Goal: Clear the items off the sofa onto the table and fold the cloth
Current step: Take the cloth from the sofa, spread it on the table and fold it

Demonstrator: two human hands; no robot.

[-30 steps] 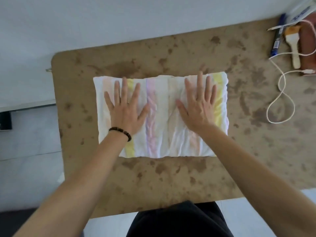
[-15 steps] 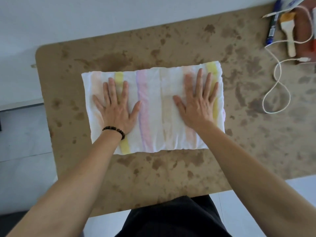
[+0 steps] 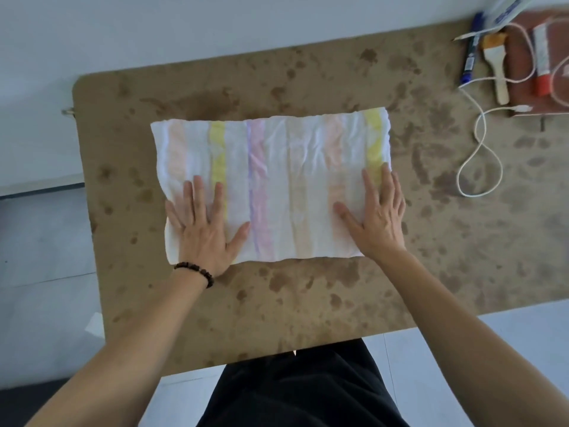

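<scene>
A folded white cloth (image 3: 277, 167) with pastel yellow, pink and orange stripes lies flat as a rectangle on the brown stained table (image 3: 308, 303). My left hand (image 3: 206, 232), with a dark bead bracelet on the wrist, presses palm-down on the cloth's near left corner, fingers spread. My right hand (image 3: 378, 220) lies flat on the near right corner, its fingers reaching the yellow stripe at the cloth's right edge. Neither hand grips anything.
At the table's far right lie a blue marker (image 3: 469, 57), a small paintbrush (image 3: 495, 69), a red-capped tube (image 3: 541, 63) on a reddish-brown board (image 3: 523, 75), and a looping white cable (image 3: 480, 149). Pale floor surrounds the table; my dark trousers show at the near edge.
Both hands have slid from the cloth's middle toward me and apart, to its near corners. The cloth lies smoother.
</scene>
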